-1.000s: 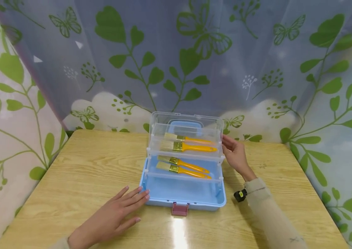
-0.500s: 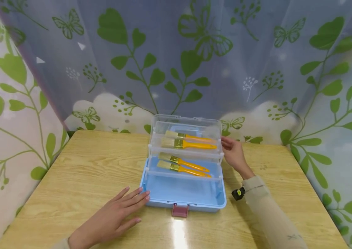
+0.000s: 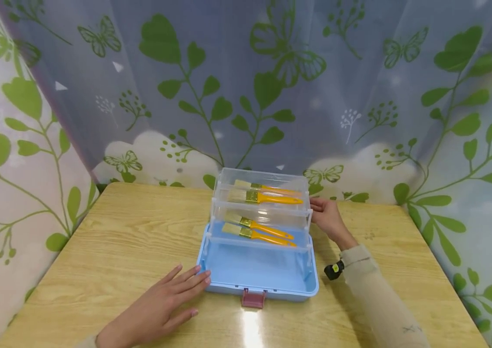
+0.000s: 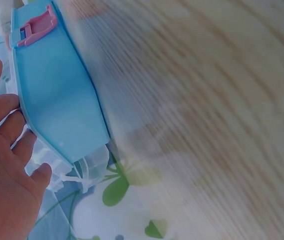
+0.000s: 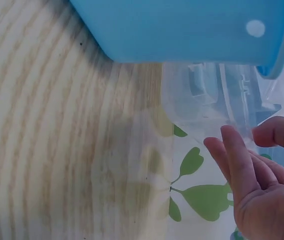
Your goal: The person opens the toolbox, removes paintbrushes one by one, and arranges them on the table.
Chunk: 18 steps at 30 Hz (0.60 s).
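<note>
Fingers (image 3: 189,284) extended; left hand (image 3: 162,300) touches blue box (image 3: 254,265); right hand (image 3: 328,220) beside trays (image 3: 267,213) holding brushes (image 3: 272,198).

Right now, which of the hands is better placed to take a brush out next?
Probably the right hand: it is beside the clear trays, and the orange brush handles point toward it. The left hand is at the front-left corner of the blue box, farther from those handles.

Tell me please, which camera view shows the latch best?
The left wrist view: the latch appears largest there, unobstructed. The head view shows it smaller, on the blue box's front; the right wrist view lacks it.
</note>
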{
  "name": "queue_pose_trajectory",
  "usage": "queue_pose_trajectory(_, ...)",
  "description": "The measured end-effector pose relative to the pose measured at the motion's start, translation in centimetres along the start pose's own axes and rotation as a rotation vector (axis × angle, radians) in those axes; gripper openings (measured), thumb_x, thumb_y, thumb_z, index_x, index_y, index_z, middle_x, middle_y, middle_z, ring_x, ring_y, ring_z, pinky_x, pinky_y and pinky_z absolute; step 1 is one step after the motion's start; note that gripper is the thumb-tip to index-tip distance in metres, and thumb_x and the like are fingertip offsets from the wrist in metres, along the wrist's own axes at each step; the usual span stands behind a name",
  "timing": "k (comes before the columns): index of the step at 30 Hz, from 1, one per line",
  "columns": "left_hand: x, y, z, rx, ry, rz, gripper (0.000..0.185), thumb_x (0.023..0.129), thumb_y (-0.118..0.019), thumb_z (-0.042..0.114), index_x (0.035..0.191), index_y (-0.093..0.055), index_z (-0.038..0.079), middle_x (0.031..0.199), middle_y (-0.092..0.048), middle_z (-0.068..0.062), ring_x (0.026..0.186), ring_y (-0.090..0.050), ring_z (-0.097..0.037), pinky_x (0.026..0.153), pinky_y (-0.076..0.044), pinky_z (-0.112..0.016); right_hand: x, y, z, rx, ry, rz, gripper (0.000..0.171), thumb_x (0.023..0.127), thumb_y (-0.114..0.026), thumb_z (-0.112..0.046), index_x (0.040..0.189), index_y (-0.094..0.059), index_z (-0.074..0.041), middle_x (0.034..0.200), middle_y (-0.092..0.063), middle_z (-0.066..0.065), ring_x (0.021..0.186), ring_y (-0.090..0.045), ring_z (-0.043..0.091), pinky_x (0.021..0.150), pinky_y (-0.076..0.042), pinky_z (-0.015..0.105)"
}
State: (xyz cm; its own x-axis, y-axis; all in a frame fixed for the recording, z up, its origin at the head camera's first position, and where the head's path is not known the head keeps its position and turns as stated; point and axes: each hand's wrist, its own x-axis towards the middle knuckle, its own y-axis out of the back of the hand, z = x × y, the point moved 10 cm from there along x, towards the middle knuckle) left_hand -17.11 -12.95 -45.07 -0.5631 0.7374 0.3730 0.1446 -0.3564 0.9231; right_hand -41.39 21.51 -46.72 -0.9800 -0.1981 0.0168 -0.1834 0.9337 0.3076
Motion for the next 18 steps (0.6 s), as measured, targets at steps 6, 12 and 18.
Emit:
queue_pose_trajectory(6,-0.16,0.04,0.3,-0.001,0.004,-0.004,0.066,0.097,-0.069,0.031,0.154,-0.046,0.009,0.16,-0.043,-0.002,0.146,-0.043,-0.026,0.128,0.0,-0.031,-0.17,-0.12,0.26,0.035,0.0,-0.017,0.048,0.103,-0.052,0.0,0.146,-0.04,0.018,0.141,-0.048,0.041,0.115,-0.068,0.022,0.086,-0.06,0.023)
queue_pose_trajectory(12,-0.48,-0.16,0.44,-0.017,0.012,-0.02,0.065,0.098,-0.068,0.031,0.155,-0.044,0.01,0.16,-0.044,-0.004,0.147,-0.041,-0.028,0.128,0.003,-0.028,-0.24,-0.41,0.66,0.045,-0.046,-0.033,0.048,0.104,-0.054,-0.003,0.145,-0.042,0.016,0.14,-0.05,0.04,0.101,-0.069,0.005,0.086,-0.061,0.027)
queue_pose_trajectory(18,-0.46,-0.06,0.3,-0.028,0.017,-0.004,0.064,0.099,-0.067,0.031,0.156,-0.044,0.011,0.159,-0.045,-0.003,0.147,-0.042,-0.027,0.128,0.001,-0.03,-0.2,-0.3,0.97,0.018,-0.071,-0.016,0.047,0.105,-0.054,-0.006,0.146,-0.044,0.015,0.14,-0.052,0.037,0.111,-0.069,0.018,0.087,-0.061,0.03)
